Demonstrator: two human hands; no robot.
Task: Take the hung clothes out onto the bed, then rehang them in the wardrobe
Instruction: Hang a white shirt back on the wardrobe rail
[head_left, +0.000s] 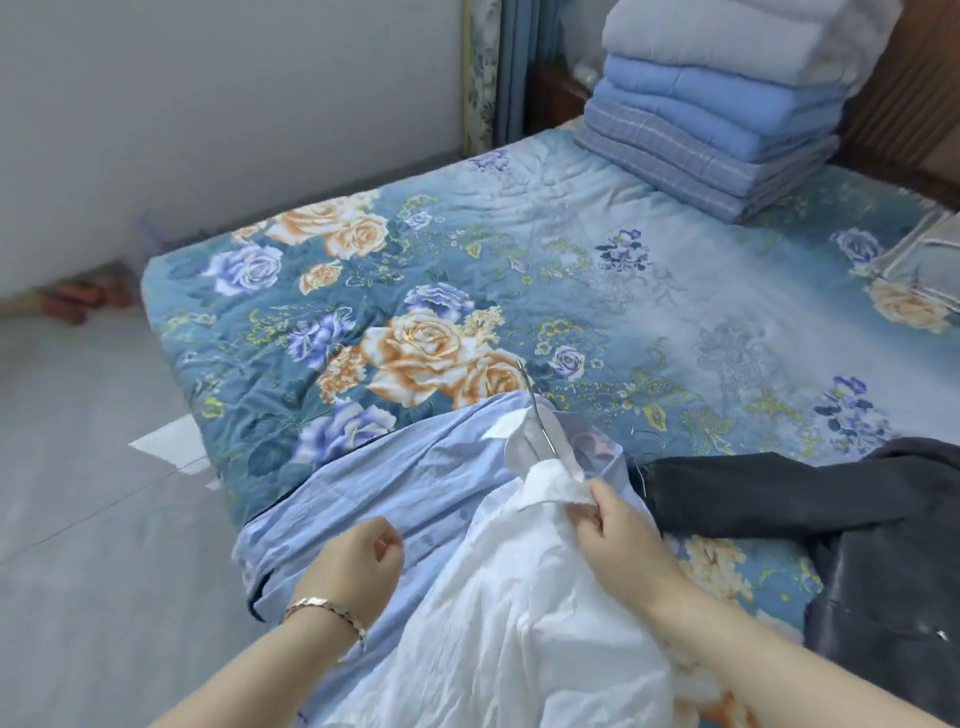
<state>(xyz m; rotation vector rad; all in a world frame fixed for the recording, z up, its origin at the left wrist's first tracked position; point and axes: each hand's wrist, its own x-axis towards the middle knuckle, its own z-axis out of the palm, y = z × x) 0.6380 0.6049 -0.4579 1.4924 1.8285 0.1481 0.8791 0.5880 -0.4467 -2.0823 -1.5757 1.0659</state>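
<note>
Head view:
Right hand (618, 525): pinches the collar of the white shirt (519, 623).
Left hand (358, 564): fingers curled, over the blue shirt (389, 467); I cannot tell if it holds cloth. A bracelet (327, 610) is on its wrist.
White shirt: on the near edge of the bed (519, 260), overlapping the blue shirt.
Hanger (540, 421): its metal hook sticks out at the white collar.
Dark jacket (857, 519): on the bed, just right of the shirts.
Folded blankets (717, 119): stacked at the far end.

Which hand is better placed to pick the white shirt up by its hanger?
Right hand, probably: it pinches the white shirt at the collar, below the hanger hook. Left hand holds nothing, over the blue shirt.
</note>
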